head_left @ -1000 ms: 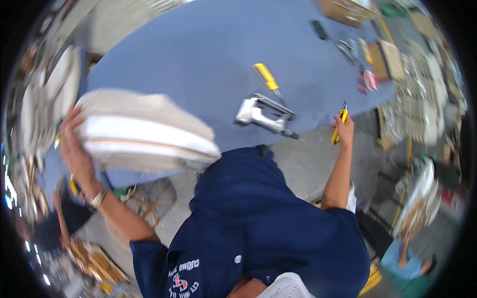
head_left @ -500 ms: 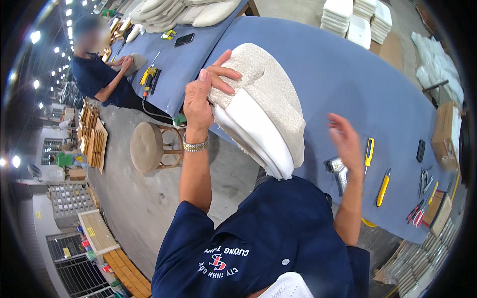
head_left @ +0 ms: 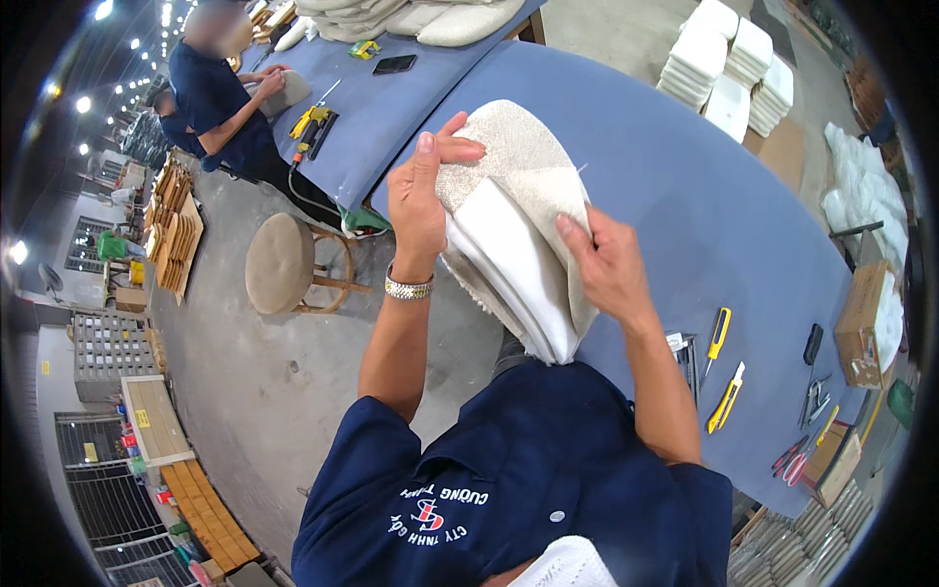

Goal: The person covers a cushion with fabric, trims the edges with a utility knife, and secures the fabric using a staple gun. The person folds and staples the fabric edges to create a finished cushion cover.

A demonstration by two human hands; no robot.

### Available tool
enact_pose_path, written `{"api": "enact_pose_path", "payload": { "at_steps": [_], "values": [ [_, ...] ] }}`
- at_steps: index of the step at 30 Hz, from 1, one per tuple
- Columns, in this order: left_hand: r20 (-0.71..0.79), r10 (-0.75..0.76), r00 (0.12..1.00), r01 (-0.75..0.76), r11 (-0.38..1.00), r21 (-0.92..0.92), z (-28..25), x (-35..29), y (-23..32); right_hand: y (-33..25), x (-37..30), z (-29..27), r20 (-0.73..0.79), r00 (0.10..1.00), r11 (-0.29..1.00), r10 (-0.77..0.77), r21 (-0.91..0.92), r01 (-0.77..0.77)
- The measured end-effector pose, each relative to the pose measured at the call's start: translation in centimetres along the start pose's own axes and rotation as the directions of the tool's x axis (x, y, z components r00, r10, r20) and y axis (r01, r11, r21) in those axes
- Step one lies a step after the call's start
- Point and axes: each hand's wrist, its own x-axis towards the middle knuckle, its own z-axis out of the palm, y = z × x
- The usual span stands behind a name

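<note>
Between my two hands is a cushion cover (head_left: 514, 137) of beige woven fabric, with white foam padding (head_left: 509, 230) showing through its open side. My left hand (head_left: 428, 186), a metal watch on the wrist, grips the upper left part of the cover; its thumb and fingers lie over the fabric. At the right side, my right hand (head_left: 608, 256) pinches the fabric edge between thumb and fingers. The cushion is tilted, its lower end against my shirt front. A grey tool (head_left: 682, 352), probably a staple gun, is partly hidden behind my right forearm.
On the blue table (head_left: 704, 235) lie a yellow screwdriver (head_left: 719, 333), a yellow utility knife (head_left: 726, 396) and red-handled scissors (head_left: 790, 460). A round stool (head_left: 281, 264) stands on the floor at left. Beyond it a co-worker (head_left: 220, 93) handles another piece near a yellow nail gun (head_left: 311, 127).
My right hand has come in from over the table and taken hold of the cover's right edge. The fabric there is pulled into a fold, and more of the padding shows.
</note>
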Motion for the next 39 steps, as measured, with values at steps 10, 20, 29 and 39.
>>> {"api": "enact_pose_path", "payload": {
  "at_steps": [10,20,29,39],
  "values": [
    [-0.305,-0.080,0.949,-0.037,0.933,-0.358,-5.1,-9.4,-7.0,-0.8,1.2,3.1,0.420,0.878,0.820,-0.231,-0.402,0.408],
    [-0.367,-0.775,0.515,0.824,0.566,-0.039,-4.7,-26.5,-16.6,7.9,-11.4,-1.3,0.535,0.701,0.882,0.471,-0.262,-0.392],
    [-0.356,-0.669,0.653,0.757,0.594,0.273,-5.8,-23.5,-22.2,-15.4,-7.3,-8.3,-0.044,0.658,0.516,-0.752,0.581,0.629],
    [-0.264,-0.551,0.792,0.600,0.619,0.507,-6.2,-25.2,-24.3,-21.8,-10.2,-10.7,0.414,0.438,0.588,-0.798,0.372,0.718]
  ]
}}
